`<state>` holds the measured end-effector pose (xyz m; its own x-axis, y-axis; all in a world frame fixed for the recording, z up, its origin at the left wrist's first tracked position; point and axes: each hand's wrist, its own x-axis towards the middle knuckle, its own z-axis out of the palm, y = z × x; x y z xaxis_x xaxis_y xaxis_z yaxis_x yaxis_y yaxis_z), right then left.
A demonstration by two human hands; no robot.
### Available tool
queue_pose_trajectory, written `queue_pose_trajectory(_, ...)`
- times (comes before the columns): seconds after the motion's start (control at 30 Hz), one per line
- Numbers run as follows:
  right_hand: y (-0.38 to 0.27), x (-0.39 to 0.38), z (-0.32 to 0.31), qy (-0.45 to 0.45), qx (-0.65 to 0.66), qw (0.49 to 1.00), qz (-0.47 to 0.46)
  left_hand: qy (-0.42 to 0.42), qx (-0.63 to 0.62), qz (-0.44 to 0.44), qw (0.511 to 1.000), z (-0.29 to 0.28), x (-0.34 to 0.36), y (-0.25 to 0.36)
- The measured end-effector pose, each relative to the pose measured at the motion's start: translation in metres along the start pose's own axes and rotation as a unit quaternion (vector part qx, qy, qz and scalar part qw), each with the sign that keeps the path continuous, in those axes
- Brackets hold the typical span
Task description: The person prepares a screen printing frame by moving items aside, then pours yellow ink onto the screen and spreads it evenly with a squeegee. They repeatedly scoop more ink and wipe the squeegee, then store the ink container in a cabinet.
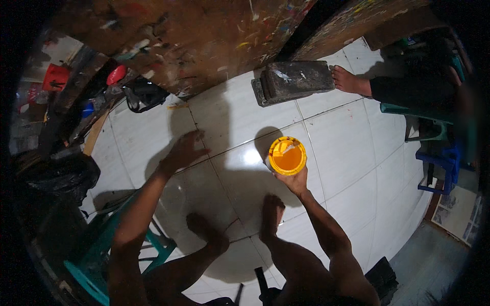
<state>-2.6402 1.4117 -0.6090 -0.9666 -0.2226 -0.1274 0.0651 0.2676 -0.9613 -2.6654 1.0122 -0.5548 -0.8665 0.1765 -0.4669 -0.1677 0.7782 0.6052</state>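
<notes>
A round yellow tub [288, 164] is in my right hand [295, 183], which wraps round its near side. Its rim is thick and yellow with dark smudges, and its inside looks orange-yellow, with a whitish patch near the far edge. Whether there is liquid in it I cannot make out. My left hand [185, 152] reaches out over the white tiles, empty, with its fingers apart. My bare feet [272, 211] stand on the floor below the two hands.
A paint-spattered brown board [204, 46] rises ahead. Before it lies a dark block [298, 80], beside another person's bare foot [352, 81]. A green plastic stool [94, 260] stands at my left, a blue stool [443, 168] at far right. A black bag [66, 176] lies left.
</notes>
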Motion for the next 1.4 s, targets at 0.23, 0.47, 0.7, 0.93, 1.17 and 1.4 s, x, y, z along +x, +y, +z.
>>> queue_pose_trajectory(0.23, 0.044, -0.012, -0.029, -0.001, -0.132, 0.991, -0.002, 0.080, -0.079, 0.153, 0.982, 0.044, 0.178, 0.040)
queue_pose_trajectory(0.47, 0.044, -0.007, -0.042, -0.047, -0.065, 0.997, 0.013, 0.100, -0.091, 0.193, 0.972, 0.078, 0.239, 0.054)
queue_pose_trajectory(0.7, -0.056, 0.062, -0.140, 0.109, -0.328, 0.931, -0.118, 0.182, -0.101, 0.167, 0.964, 0.090, 0.234, 0.061)
queue_pose_trajectory(0.93, -0.184, 0.216, -0.069, 0.007, -0.235, 0.926, -0.296, 0.257, -0.112, 0.150, 0.948, 0.120, 0.209, 0.083)
queue_pose_trajectory(1.17, -0.205, 0.295, 0.002, 0.144, -0.204, 0.928, -0.276, 0.286, -0.127, 0.095, 0.945, 0.135, 0.181, 0.116)
queue_pose_trajectory(1.4, -0.191, 0.312, 0.011, 0.126, -0.042, 0.962, -0.239, 0.281, -0.125, -0.049, 0.950, 0.174, 0.170, 0.145)
